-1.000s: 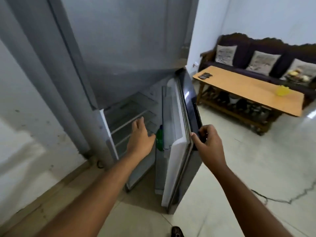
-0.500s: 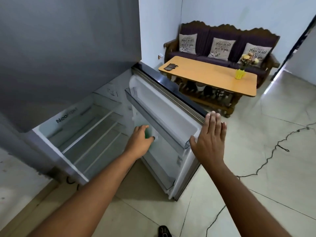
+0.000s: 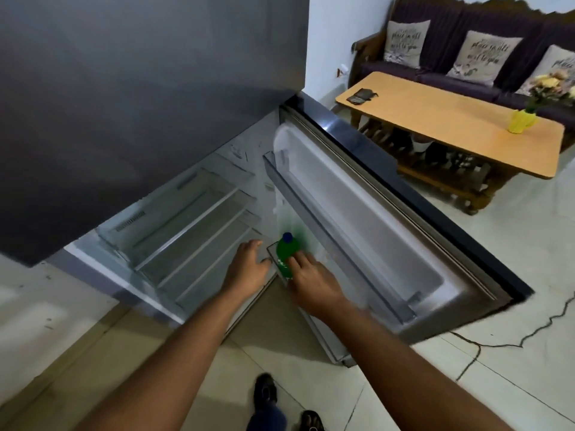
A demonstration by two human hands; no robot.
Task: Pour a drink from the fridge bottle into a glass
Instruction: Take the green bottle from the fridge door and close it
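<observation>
A green bottle [image 3: 284, 255] with a blue cap stands upright in the lower shelf of the open fridge door [image 3: 367, 219]. My right hand [image 3: 312, 283] reaches in from the right, and its fingers curl onto the bottle's lower body. Just left of the bottle, my left hand [image 3: 249, 267] is open with its thumb near the shelf's corner, not holding anything. The bottle's base is hidden behind the shelf rim and my fingers. I see no glass.
The fridge body [image 3: 186, 225] shows bare wire shelves. Behind the door a wooden coffee table [image 3: 451, 119] carries a yellow vase [image 3: 521, 119] and a dark wallet [image 3: 361, 96]. A sofa with cushions [image 3: 485, 54] lines the wall. My feet [image 3: 267, 396] are on the tiled floor.
The fridge door has swung wider open. My right hand left the door's edge and came down onto the green bottle. My left hand drew back slightly to the bottle's left.
</observation>
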